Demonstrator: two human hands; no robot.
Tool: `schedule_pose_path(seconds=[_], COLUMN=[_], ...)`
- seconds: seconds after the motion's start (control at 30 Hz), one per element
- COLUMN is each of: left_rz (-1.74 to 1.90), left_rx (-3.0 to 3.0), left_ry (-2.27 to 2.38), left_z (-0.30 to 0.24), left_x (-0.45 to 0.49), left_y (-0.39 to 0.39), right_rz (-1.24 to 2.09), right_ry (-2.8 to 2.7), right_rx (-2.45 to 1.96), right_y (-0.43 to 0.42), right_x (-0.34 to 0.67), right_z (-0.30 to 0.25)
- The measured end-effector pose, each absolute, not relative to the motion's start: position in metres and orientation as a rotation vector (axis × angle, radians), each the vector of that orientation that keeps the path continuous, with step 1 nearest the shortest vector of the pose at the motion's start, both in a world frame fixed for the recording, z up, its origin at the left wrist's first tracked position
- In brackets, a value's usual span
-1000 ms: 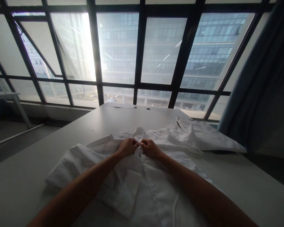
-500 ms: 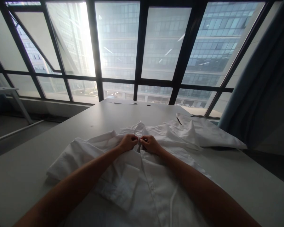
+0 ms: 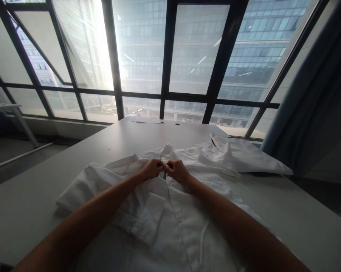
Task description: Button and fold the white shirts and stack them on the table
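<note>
A white button-up shirt lies spread front-up on a grey table, its collar pointing away from me. My left hand and my right hand meet at the top of the shirt's placket, just below the collar. Both are closed in a pinch on the two edges of the shirt front, knuckles almost touching. What lies between the fingertips is too small to make out. A chest pocket shows on the left half of the shirt.
A second white garment lies at the table's right far corner. A small dark spot and a flat sheet sit near the far edge. Tall windows stand behind, a blue curtain at the right, another table at the left.
Both hands stay pinched together on the shirt front near the collar. The view has tilted slightly, so hands and shirt sit a little higher in the picture.
</note>
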State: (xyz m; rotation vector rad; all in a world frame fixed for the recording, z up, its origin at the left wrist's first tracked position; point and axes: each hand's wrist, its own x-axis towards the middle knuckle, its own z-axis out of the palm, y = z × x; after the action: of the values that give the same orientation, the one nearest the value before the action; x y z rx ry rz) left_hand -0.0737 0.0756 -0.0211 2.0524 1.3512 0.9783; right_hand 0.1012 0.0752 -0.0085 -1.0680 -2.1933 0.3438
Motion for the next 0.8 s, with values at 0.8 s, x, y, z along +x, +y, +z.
schedule_pose_path(seconds=[0.8], left_rz=[1.062], left_rx=[1.976], left_ry=[1.339], left_z=[-0.011], left_x=[-0.072], left_y=[0.072], right_rz=[0.273], right_ry=[-2.196], right_rx=[-1.187], right_y=[0.06], right_x=[0.097], right_z=[0.001])
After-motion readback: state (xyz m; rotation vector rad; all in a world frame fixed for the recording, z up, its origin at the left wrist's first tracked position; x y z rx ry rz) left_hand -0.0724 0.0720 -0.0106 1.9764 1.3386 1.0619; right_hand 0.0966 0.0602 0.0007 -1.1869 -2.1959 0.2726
